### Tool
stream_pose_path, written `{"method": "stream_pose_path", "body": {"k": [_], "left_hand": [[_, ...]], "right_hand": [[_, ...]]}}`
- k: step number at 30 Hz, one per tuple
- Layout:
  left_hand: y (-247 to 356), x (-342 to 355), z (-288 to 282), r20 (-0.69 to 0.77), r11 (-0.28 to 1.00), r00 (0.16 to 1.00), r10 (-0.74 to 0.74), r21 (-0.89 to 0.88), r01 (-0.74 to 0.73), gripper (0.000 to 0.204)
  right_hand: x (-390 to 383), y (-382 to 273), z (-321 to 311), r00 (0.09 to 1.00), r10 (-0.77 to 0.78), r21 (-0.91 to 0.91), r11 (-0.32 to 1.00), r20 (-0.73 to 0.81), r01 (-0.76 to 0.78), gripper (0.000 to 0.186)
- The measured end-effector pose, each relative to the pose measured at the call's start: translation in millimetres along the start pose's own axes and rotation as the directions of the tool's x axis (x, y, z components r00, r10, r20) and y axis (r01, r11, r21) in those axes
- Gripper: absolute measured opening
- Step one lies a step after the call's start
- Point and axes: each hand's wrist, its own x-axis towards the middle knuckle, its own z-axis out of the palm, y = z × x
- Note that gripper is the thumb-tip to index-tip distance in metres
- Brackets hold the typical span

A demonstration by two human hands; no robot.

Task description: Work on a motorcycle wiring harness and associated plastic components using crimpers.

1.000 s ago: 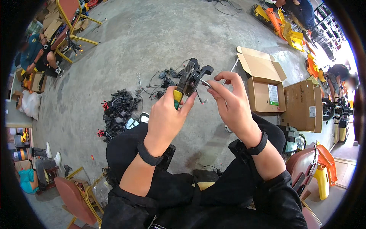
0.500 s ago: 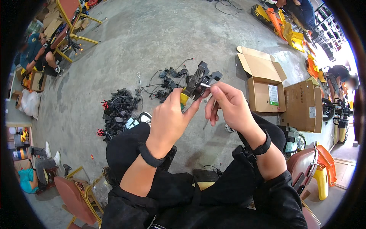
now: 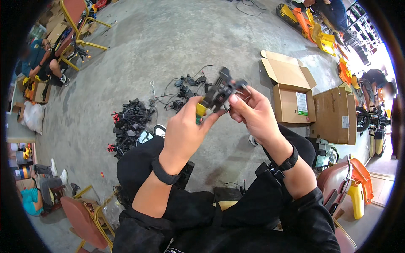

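The blurred black part (image 3: 219, 90) is raised above the floor (image 3: 181, 42), between the two hands. Its right end is hard to make out, partly covered by the right hand (image 3: 254, 110). That hand's fingers are bent and drawn in toward the thumb there; whether they grip the part, or something thin against it, I cannot tell. The left hand (image 3: 184, 126) has its thumb and fingers closed on the part's near left end, hiding much of it. A yellow and green piece (image 3: 201, 110) shows by the left fingers, mostly covered, so I cannot tell whether it belongs to the part.

Beyond the hands, loose black cables and connectors (image 3: 183, 90) lie on the floor, some behind the left hand and the part. Left of them is a tangled pile of black components (image 3: 133, 122) with red-tipped leads; single pieces do not separate clearly. A shoe (image 3: 159, 130) is partly hidden by the left knee (image 3: 139, 162).

To the right, an open cardboard box (image 3: 288, 105) stands just beside a larger carton (image 3: 333, 116). A red chair (image 3: 84, 219) at near left is cut off by the dark rim. Far right, yellow and orange panels (image 3: 325, 44) lie near a person (image 3: 333, 14), who is also cut off.
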Motion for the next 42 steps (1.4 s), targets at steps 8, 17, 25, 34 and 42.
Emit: {"method": "stream_pose_path", "body": {"k": [8, 17, 25, 34, 42], "left_hand": [[5.7, 4.4, -8.8, 0.202, 0.985, 0.979, -0.008, -0.169, 0.043, 0.033], [7.1, 7.1, -19.7, 0.327, 0.981, 0.945, -0.016, -0.178, 0.078, 0.040], [-0.3, 2.3, -14.5, 0.311, 0.994, 0.949, -0.043, -0.084, 0.073, 0.034], [5.1, 2.0, -13.0, 0.290, 0.998, 0.956, -0.041, -0.039, 0.054, 0.032], [-1.6, -0.9, -13.4, 0.281, 1.000, 0.960, 0.017, 0.018, -0.023, 0.034]], "right_hand": [[-0.8, -1.0, -11.0, 0.997, 0.024, 0.113, 0.993, 0.073, -0.032, 0.031], [0.3, 2.1, -16.2, 0.992, 0.047, 0.094, 0.994, 0.114, -0.058, 0.040], [1.8, 6.0, -15.8, 0.996, 0.027, 0.022, 0.999, 0.087, -0.029, 0.048], [0.6, 1.6, -16.1, 0.991, 0.056, 0.043, 0.997, 0.124, -0.062, 0.047], [2.0, -4.3, -18.2, 0.995, 0.071, -0.136, 0.989, 0.066, -0.062, 0.038]]}}
